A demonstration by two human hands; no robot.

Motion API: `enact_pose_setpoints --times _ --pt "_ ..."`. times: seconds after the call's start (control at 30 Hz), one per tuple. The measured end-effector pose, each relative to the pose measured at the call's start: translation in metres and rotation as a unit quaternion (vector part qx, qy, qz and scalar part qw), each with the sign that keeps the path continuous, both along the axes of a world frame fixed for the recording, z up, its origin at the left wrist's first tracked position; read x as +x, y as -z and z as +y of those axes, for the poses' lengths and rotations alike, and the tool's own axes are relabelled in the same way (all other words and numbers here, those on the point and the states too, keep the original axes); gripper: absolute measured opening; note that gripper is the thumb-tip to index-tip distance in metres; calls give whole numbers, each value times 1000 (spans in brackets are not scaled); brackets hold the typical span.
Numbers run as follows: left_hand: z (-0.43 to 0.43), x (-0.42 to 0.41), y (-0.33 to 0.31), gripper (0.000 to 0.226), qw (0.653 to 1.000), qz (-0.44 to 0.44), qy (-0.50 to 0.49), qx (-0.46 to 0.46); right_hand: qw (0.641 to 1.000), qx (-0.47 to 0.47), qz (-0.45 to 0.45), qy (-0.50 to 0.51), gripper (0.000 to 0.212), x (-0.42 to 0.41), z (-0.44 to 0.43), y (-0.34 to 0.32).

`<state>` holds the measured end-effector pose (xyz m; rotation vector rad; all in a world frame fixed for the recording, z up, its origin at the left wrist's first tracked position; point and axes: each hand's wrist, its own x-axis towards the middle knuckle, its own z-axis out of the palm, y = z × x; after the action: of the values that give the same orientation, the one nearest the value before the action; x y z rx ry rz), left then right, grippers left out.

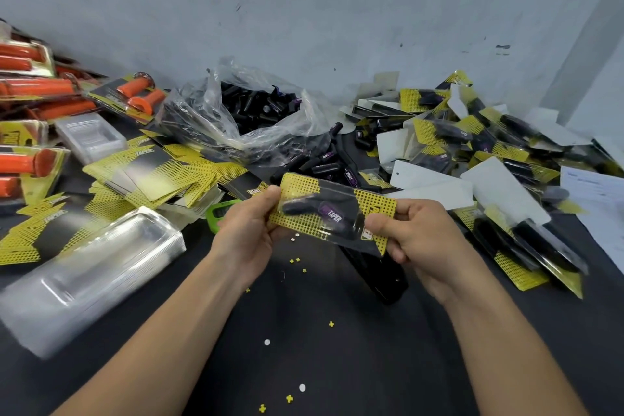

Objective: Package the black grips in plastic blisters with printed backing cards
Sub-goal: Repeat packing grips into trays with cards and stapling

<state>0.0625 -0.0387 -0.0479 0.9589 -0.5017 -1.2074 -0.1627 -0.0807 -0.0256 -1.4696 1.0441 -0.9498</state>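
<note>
1. Above the middle of the dark table (304, 331), a yellow-and-black blister package (337, 213) is held slightly tilted between both hands. Its right end is hidden behind the right thumb, and glare on the clear plastic blurs the outline of the black grip (304, 208) inside.
2. The package shows a yellow dotted card with a black diagonal band. A purple label on the grip reads "TAPER".
3. The left hand (246, 230) grasps the package's left end, thumb on top and fingers curled beneath. The right hand (418, 240) pinches the right end in the same way.
4. Just below the package lies a long black object (378, 277), partly covered by the right hand and too dark to identify. A bright green item (219, 213) behind the left hand is mostly hidden.
5. Small yellow and white punch-outs (290, 398) are scattered on the table near the forearms.
6. To the left sit a motion-blurred stack of clear plastic blisters (91, 280) and a spread of printed backing cards (152, 172).
7. Behind them, a crumpled clear plastic bag (202, 111) holds many black grips, with loose black grips (320, 162) spilling just in front of it.
8. A heap of finished packages (489, 152) fills the right side, and some of their white backs face up.
9. Packaged orange grips (30, 88) are cut off at the left edge.
</note>
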Motion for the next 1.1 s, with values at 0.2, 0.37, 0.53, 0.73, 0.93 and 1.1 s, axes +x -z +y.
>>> enact_pose_setpoints --times 0.2,0.37,0.53,0.73,0.93,1.1 --pt "-3 4 7 25 998 -66 -7 9 971 118 -158 135 37 7 -3 2" --pt "3 0 6 25 980 -193 -52 -10 983 -52 -17 174 23 8 -1 7" --pt "17 1 -13 21 813 -541 -213 -39 956 -202 106 183 22 20 11 10" --pt "54 74 -65 24 584 -749 -263 171 909 -350 175 143 22 46 31 15" --pt "97 155 -74 30 533 -756 35 379 902 -301 309 7 58 107 29 43" --pt "102 160 -60 27 569 -768 -36 292 875 -278 396 16 75 146 3 60"
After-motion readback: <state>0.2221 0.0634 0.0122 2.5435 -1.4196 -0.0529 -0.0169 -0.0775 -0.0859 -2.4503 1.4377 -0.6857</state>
